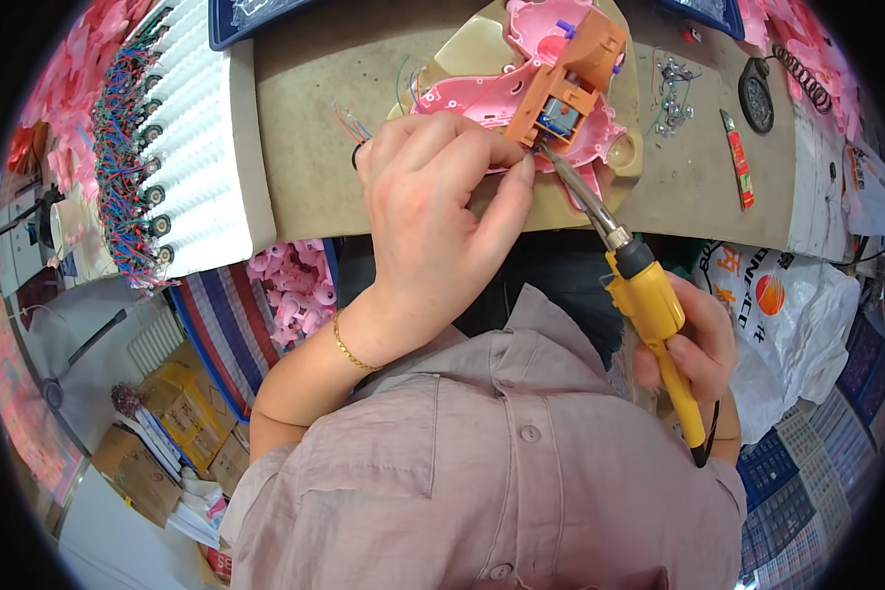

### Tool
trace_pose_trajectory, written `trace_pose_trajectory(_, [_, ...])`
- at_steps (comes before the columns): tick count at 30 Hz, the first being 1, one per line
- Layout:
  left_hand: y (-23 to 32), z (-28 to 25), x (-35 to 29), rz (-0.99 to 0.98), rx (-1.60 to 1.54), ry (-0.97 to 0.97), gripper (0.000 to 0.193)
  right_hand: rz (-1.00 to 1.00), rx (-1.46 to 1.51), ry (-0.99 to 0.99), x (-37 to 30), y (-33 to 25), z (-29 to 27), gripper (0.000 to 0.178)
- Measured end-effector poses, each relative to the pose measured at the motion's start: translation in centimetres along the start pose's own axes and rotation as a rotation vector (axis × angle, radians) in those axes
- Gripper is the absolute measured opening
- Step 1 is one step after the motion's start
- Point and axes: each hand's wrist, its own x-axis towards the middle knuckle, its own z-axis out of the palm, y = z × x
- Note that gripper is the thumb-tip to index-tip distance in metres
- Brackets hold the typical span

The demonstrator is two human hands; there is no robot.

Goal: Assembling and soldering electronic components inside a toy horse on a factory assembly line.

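My right hand [696,339] grips a yellow soldering iron [651,300] by its handle. The iron's metal tip meets an orange plastic housing [594,49] beside a small silver-and-blue motor [559,116] seated in it. The housing lies on an open pink plastic shell [462,95], which rests in a cream holder [467,49]. My left hand [433,187] is closed, thumb and fingertips pinched at the housing's near edge by the iron's tip. Whatever is between those fingertips is too small to make out. Thin coloured wires [349,123] and a black rounded edge show beside the left knuckles.
Left stands a white ridged tray [202,128] with bundled wires [128,147] and round black parts. On the right lie small wired parts [675,93], a red cutter knife [737,162] and a black oval object with a coiled cord [755,95]. Blue trays [256,25] edge the back.
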Motion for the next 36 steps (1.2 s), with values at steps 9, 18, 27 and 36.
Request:
trace_pose_trajectory(9, [0.1,-0.1,0.0,-0.014,0.01,0.006,0.007,0.536,0.746,0.21,-0.8,-2.6,-0.5,0.067])
trace_pose_trajectory(18, [0.2,-0.1,-0.4,0.1,0.16,0.049,0.009,0.299,0.544,0.316,-0.3,-2.2,-0.2,0.065])
trace_pose_trajectory(27, [0.7,-1.5,1.5,0.076,0.06,-0.018,0.013,-0.113,0.191,0.389,1.5,-0.7,0.2,0.062])
trace_pose_trajectory(36, [1.0,-1.3,1.7,0.097,0.107,-0.011,0.011,-0.248,0.056,0.344,1.9,-0.9,0.1,0.054])
